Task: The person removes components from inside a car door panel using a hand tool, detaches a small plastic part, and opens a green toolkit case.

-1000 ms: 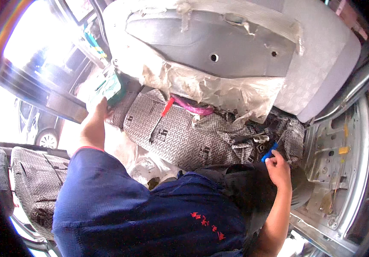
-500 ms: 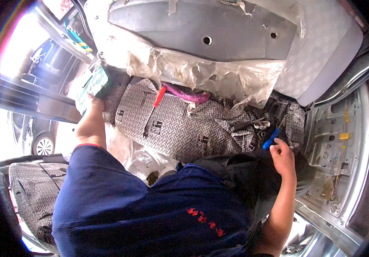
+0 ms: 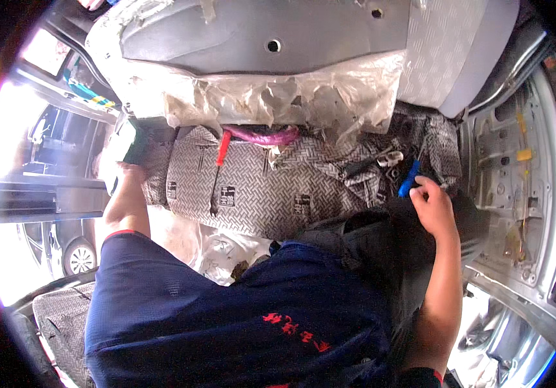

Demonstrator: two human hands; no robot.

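Observation:
At the right, the curled thumb and fingers of my right hand (image 3: 434, 205) are closed at the side of the blue handle (image 3: 409, 180) of a screwdriver, its thin shaft pointing away from me. My left hand (image 3: 121, 173) reaches far left beside a green, box-like thing (image 3: 130, 141); glare washes out its fingers, so its grip does not show. Between the hands, a screwdriver with a red handle (image 3: 223, 149) lies on the grey patterned fabric (image 3: 258, 194). A purple strip (image 3: 268, 136) curves beside its handle.
Ahead stands a grey panel (image 3: 226, 39) with holes, torn clear plastic (image 3: 278, 97) hanging below it. A dark tool with a pale metal end (image 3: 391, 160) lies on crumpled fabric. A bare metal door frame (image 3: 507, 181) borders the right; a dark car (image 3: 64, 136) shows outside left.
The view has tilted and shifted, so the grey panel sits higher in the picture. Both hands stay near the same things; the green thing looks darker and turned.

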